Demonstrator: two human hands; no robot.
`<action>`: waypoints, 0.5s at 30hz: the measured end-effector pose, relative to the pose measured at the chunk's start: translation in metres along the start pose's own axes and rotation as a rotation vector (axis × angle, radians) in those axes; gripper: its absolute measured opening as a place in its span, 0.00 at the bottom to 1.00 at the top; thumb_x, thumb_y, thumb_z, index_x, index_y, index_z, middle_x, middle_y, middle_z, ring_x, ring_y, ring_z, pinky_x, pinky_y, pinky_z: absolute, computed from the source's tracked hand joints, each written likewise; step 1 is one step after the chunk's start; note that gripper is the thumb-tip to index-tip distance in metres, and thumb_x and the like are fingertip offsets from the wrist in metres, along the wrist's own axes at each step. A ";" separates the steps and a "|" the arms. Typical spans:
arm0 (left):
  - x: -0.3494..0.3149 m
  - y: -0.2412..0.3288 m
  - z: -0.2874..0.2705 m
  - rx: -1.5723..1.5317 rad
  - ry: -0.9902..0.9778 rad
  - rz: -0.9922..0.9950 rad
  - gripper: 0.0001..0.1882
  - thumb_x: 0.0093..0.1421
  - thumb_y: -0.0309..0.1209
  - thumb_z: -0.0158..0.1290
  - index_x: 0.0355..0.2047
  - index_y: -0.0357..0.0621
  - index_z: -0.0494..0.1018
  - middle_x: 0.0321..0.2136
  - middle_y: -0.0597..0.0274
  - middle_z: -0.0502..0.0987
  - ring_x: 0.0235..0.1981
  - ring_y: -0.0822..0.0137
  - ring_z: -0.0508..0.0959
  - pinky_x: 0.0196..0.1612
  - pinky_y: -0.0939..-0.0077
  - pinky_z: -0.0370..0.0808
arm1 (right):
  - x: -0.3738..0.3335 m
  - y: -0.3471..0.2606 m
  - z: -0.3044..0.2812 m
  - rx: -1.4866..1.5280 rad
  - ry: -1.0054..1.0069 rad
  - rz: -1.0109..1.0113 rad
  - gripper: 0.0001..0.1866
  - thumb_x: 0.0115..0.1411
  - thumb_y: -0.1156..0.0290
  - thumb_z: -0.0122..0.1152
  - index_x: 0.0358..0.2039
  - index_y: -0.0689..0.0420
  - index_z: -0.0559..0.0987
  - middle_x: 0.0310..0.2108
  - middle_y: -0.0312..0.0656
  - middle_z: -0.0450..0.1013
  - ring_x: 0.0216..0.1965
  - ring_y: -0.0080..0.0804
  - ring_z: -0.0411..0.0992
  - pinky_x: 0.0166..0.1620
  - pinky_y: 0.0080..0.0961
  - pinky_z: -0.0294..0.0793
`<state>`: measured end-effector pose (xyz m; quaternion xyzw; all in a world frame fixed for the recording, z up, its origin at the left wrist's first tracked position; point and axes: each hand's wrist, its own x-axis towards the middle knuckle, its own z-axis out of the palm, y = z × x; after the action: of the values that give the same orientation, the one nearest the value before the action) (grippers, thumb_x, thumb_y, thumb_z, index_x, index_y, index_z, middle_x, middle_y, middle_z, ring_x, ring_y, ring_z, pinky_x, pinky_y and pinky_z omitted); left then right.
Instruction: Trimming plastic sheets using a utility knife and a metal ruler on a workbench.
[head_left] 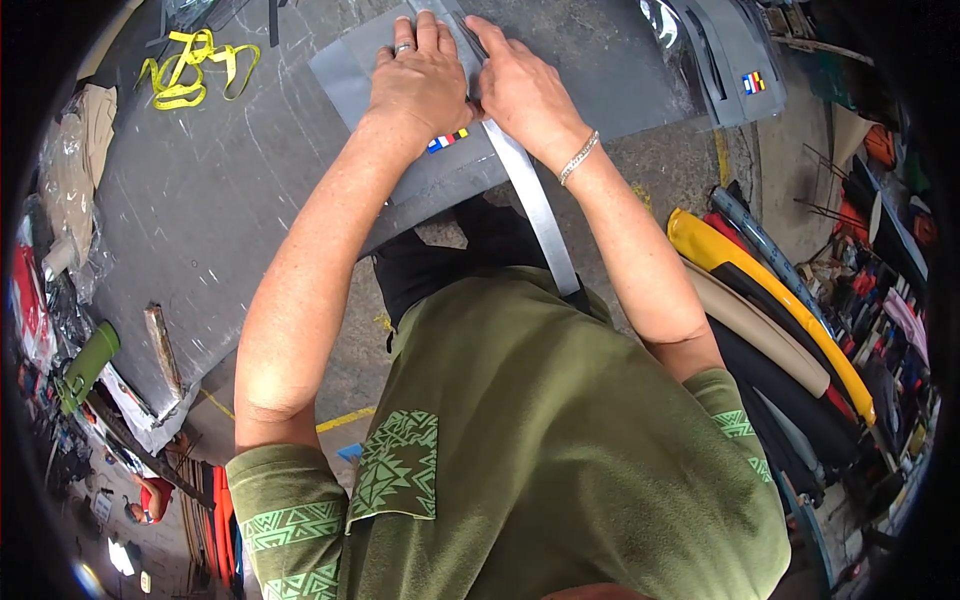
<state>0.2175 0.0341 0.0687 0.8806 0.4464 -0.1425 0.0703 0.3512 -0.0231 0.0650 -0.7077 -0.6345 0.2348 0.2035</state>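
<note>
My left hand [422, 75] lies flat with fingers stretched on a grey sheet [345, 70] at the far edge of view; a ring is on one finger. Along its right side runs a long metal ruler [530, 190], slanting down past the table edge toward my waist. My right hand [522, 90] rests against the ruler, index finger stretched along it and thumb near its edge; the other fingers are partly hidden, and no tool shows in it. Under my left wrist a small multicoloured patch [447, 141] shows on the sheet.
A yellow tape measure [190, 70] lies tangled on the scratched dark table [240, 180]. At right are a clear-topped grey piece [735, 60] and several material rolls, one a yellow roll [770, 300]. Left of the table sits a green roll [90, 365] among plastic wrapping.
</note>
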 end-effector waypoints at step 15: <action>-0.001 0.006 -0.031 0.091 -0.170 0.015 0.49 0.61 0.52 0.55 0.70 0.25 0.54 0.72 0.33 0.53 0.74 0.39 0.55 0.71 0.49 0.61 | -0.011 -0.007 -0.011 -0.093 -0.089 0.003 0.31 0.64 0.74 0.54 0.68 0.49 0.65 0.47 0.58 0.77 0.47 0.59 0.77 0.53 0.50 0.76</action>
<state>0.2278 0.0378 0.0984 0.8709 0.4253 -0.2363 0.0691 0.3514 -0.0333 0.0787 -0.7063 -0.6520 0.2365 0.1418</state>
